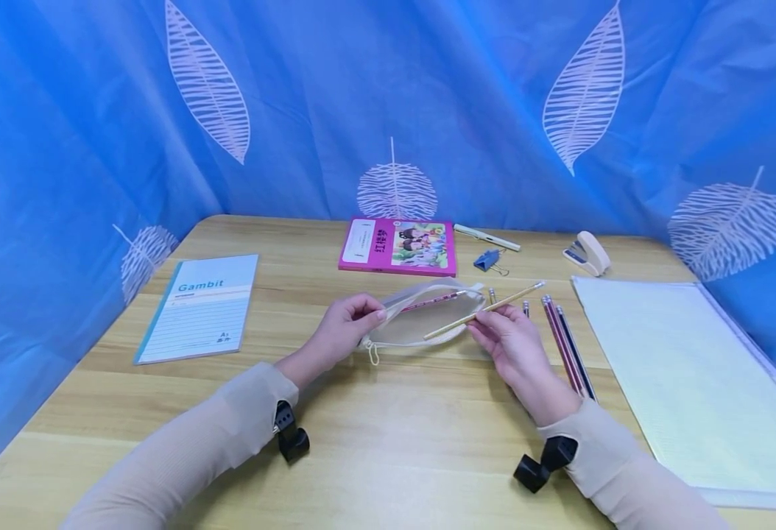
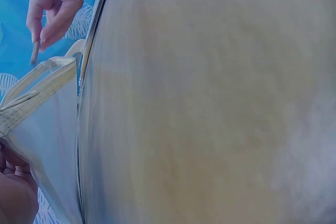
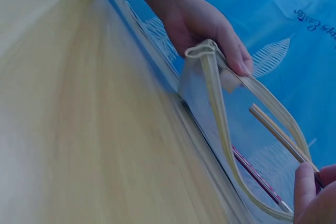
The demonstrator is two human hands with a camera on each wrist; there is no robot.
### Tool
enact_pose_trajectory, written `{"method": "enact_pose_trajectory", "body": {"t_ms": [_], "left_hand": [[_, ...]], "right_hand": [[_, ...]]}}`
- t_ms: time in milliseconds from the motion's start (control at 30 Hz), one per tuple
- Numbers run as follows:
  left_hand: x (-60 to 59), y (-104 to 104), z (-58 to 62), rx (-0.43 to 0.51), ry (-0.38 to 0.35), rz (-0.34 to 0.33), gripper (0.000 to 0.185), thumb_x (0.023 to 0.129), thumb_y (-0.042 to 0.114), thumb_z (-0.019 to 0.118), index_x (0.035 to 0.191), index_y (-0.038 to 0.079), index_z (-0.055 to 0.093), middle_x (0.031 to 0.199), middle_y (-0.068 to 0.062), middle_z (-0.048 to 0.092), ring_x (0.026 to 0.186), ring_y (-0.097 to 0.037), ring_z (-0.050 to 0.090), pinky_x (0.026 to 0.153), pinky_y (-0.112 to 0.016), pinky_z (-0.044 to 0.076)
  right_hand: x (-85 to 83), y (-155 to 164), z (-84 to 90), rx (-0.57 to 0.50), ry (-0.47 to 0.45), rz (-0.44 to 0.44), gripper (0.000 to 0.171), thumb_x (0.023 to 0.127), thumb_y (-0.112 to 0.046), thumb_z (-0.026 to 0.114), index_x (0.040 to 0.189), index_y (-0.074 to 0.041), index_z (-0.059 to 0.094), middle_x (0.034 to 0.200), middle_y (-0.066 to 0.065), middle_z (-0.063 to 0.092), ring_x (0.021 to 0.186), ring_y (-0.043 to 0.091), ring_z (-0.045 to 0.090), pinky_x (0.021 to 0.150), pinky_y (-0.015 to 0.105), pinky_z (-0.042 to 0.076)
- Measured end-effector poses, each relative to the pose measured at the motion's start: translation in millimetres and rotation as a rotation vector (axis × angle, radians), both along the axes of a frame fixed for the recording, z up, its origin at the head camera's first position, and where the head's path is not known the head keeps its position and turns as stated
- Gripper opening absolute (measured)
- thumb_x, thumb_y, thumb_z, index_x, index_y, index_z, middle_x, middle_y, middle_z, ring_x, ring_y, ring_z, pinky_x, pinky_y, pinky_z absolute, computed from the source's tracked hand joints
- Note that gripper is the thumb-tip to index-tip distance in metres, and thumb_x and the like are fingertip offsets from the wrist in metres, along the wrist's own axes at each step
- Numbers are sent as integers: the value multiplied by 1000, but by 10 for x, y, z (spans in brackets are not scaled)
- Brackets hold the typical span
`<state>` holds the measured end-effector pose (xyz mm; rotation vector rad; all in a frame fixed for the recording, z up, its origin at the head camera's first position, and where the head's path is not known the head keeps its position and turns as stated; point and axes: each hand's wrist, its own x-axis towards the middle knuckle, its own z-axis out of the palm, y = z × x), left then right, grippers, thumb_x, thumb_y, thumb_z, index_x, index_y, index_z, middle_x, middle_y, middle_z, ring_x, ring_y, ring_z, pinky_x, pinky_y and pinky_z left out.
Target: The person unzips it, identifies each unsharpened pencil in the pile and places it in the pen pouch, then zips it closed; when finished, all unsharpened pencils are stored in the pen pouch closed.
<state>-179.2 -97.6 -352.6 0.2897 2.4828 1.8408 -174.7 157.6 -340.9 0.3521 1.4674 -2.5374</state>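
While your left hand (image 1: 343,327) pinches the left end of the pouch (image 1: 414,325), thumb against fingers, your right hand (image 1: 517,353) clamps the yellow pencil (image 1: 514,297) between thumb and fingertips. Count: one pouch, one yellow pencil, one red pencil (image 1: 431,301) inside the pouch; other pencils (image 1: 565,346) lie beside and behind the right hand, partly hidden, total unclear. The yellow pencil slants over the pouch's open mouth, its lower end beyond your fingertips. Surface: wood-grain table (image 1: 401,442). Toward its left edge, one notebook (image 1: 199,309); near the far edge, one pink book (image 1: 397,246), one pen (image 1: 487,238), one blue binder clip (image 1: 487,260); by the far right corner, one stapler (image 1: 589,255); along the right edge, one white folder (image 1: 693,383). A blue curtain (image 1: 467,110) with white leaf prints hangs behind the far edge.
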Motion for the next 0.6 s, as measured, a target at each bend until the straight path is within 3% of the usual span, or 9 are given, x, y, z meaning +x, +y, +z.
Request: {"method": "enact_pose_trajectory", "body": {"t_ms": [300,500,600], "left_hand": [[8,59,0,-4,9,-16,11,91,12,58,93,2,64,76,-4,54,65,-14,44,57,-21,39],[13,101,9,27,12,-44,12,90,11,58,94,1,63,74,-5,54,57,-13,43,48,-20,37],[16,127,15,29,24,-41,12,90,11,58,94,1,63,78,-7,57,63,-14,46,53,-21,40]], "right_hand": [[1,-316,-115,8,4,-6,22,88,8,48,106,-4,41,77,0,62,68,10,65,74,23,53],[5,-534,-170,46,22,17,26,86,9,50,108,-1,42,79,1,62,68,10,64,73,23,53],[7,-630,-187,55,22,27,25,86,8,52,107,-1,41,81,2,61,69,10,65,73,24,53]]}}
